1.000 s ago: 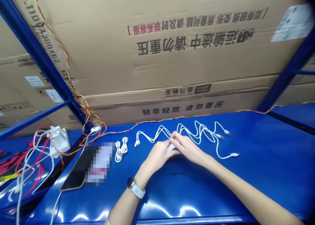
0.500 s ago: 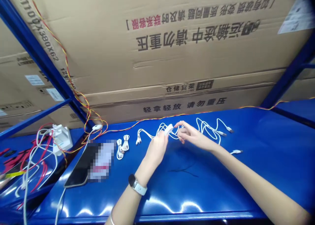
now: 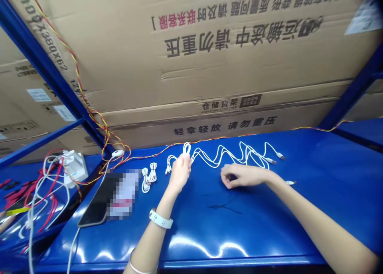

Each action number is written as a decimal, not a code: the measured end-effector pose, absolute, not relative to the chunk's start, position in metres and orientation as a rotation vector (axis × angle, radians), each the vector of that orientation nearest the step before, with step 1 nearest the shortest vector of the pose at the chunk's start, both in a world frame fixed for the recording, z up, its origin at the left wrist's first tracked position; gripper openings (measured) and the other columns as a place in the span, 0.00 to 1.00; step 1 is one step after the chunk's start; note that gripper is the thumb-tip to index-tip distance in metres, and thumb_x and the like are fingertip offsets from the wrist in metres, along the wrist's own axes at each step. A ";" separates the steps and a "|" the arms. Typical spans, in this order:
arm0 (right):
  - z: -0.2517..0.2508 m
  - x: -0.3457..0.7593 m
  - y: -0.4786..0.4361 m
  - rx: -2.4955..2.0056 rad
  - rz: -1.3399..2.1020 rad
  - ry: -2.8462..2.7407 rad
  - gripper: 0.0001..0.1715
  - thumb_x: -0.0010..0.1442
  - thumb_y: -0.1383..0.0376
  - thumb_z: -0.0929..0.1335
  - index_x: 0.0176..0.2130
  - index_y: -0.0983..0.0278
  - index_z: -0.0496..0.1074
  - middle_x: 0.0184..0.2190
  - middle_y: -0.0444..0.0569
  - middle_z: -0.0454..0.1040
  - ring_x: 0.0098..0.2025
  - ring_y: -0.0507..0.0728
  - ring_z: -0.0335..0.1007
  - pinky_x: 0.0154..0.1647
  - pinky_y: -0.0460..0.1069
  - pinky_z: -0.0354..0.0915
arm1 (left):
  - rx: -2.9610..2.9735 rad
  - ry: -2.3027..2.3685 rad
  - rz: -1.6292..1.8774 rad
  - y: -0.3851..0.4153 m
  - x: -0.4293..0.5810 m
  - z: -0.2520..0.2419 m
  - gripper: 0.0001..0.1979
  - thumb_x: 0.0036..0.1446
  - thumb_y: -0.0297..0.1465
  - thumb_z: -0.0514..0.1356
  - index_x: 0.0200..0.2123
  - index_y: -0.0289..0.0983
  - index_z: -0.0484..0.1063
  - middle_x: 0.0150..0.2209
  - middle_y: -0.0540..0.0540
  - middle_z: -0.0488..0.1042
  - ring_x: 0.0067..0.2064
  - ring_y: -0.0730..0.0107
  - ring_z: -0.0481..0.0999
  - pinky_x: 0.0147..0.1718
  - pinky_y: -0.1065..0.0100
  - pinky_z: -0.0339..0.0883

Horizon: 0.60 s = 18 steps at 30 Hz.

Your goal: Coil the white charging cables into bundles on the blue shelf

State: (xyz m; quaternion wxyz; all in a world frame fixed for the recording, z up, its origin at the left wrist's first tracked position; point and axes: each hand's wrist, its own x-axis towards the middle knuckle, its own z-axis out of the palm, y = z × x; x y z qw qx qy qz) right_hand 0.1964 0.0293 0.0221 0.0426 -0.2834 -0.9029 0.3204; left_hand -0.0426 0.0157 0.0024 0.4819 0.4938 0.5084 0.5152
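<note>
My left hand (image 3: 180, 173) is closed around a coiled white charging cable (image 3: 186, 149), whose loop sticks up above the fingers. My right hand (image 3: 243, 175) hovers low over the blue shelf with its fingers curled in; whether anything is between them is hidden. Just below it lie a few thin black ties (image 3: 224, 206). Loose white USB cables (image 3: 220, 158) spread in waves behind both hands, their plugs at the right. Two bundled white cables (image 3: 145, 181) rest left of my left hand. Another white plug (image 3: 291, 182) shows past my right wrist.
A phone (image 3: 97, 204) and a blurred-out sheet (image 3: 124, 194) lie at the left. Beyond them stand a white power strip (image 3: 74, 168) and tangled red and white wires. Large cardboard boxes (image 3: 239, 74) wall the back; a red-yellow wire (image 3: 167, 148) runs along them. Blue posts (image 3: 344, 94) frame the shelf.
My left hand has moved left with the coiled cable, which now stands up as a loop. My right hand has drawn away from it, down and to the right, fingers curling in.
</note>
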 end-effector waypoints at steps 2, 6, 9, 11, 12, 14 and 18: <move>0.031 0.198 0.030 -0.880 1.072 -2.610 0.08 0.58 0.62 0.64 0.31 0.62 0.70 0.32 0.46 0.71 0.35 0.54 0.66 0.39 0.49 0.63 | 1.193 1.205 1.238 0.015 -0.042 0.004 0.17 0.54 0.46 0.54 0.27 0.37 0.59 0.21 0.55 0.57 0.17 0.83 0.51 0.15 0.77 0.42; 0.036 0.185 0.026 -0.929 1.117 -2.103 0.10 0.58 0.58 0.64 0.32 0.63 0.66 0.32 0.46 0.69 0.35 0.54 0.65 0.38 0.49 0.63 | 1.175 1.143 1.194 0.011 -0.034 0.003 0.16 0.54 0.45 0.54 0.28 0.38 0.58 0.22 0.56 0.56 0.17 0.84 0.50 0.14 0.78 0.41; 0.027 0.167 0.022 -0.972 1.052 -1.883 0.11 0.56 0.57 0.65 0.31 0.64 0.66 0.31 0.46 0.68 0.34 0.54 0.65 0.38 0.49 0.63 | 1.196 1.084 1.101 0.005 -0.023 0.001 0.16 0.54 0.45 0.54 0.29 0.37 0.59 0.22 0.56 0.56 0.17 0.84 0.51 0.14 0.78 0.41; 0.019 0.158 0.020 -0.994 1.030 -1.865 0.12 0.55 0.57 0.66 0.31 0.64 0.68 0.31 0.47 0.70 0.34 0.54 0.66 0.38 0.50 0.64 | 1.223 1.061 1.055 0.002 -0.016 -0.002 0.16 0.55 0.44 0.53 0.30 0.37 0.60 0.21 0.56 0.56 0.17 0.84 0.51 0.14 0.78 0.42; 0.016 0.156 0.020 -0.999 1.038 -1.870 0.12 0.55 0.57 0.66 0.31 0.65 0.68 0.31 0.47 0.70 0.34 0.55 0.67 0.38 0.50 0.64 | 1.236 1.051 1.036 0.000 -0.013 -0.004 0.16 0.55 0.44 0.53 0.30 0.37 0.60 0.21 0.55 0.56 0.17 0.84 0.52 0.14 0.78 0.43; 0.009 0.153 0.021 -1.001 1.077 -1.874 0.13 0.55 0.57 0.66 0.31 0.65 0.70 0.32 0.48 0.72 0.35 0.55 0.68 0.39 0.51 0.65 | 1.254 1.035 1.003 -0.001 -0.009 -0.007 0.16 0.55 0.45 0.53 0.31 0.37 0.60 0.21 0.55 0.56 0.17 0.84 0.53 0.14 0.78 0.44; -0.004 0.150 0.023 -0.976 1.081 -1.827 0.12 0.54 0.58 0.67 0.32 0.65 0.71 0.31 0.48 0.73 0.34 0.55 0.69 0.38 0.51 0.66 | 1.230 1.016 0.973 -0.002 -0.005 -0.012 0.18 0.54 0.47 0.54 0.33 0.36 0.61 0.22 0.56 0.57 0.17 0.84 0.52 0.14 0.78 0.43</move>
